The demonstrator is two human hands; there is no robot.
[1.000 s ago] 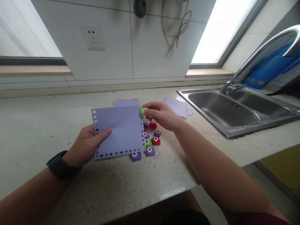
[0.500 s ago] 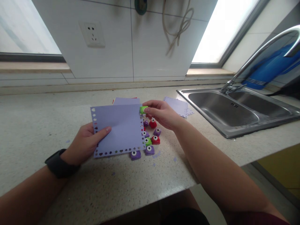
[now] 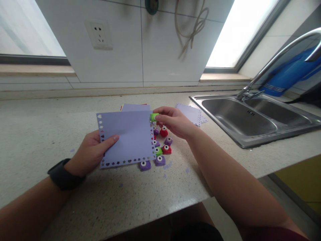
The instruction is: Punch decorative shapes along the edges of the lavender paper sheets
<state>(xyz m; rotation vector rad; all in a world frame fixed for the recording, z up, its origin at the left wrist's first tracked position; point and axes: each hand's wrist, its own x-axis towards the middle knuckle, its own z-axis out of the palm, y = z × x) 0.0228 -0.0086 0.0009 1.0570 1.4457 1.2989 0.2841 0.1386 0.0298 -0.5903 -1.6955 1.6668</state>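
Counter [image 3: 37, 130] has a 2-basin sink [image 3: 233, 115] on the right; left of it, purple sheet [image 3: 130, 134] is held over the counter, holes along 3 edges, left hand [image 3: 92, 149] pinching its left side, thumb on top. Right hand [image 3: 173, 120] has thumb and fingers closed on a green punch [image 3: 153, 117] at the sheet's right edge, near the far corner. Loose punches [image 3: 166, 149] lie below that edge, paper scraps [image 3: 168, 165] nearby.
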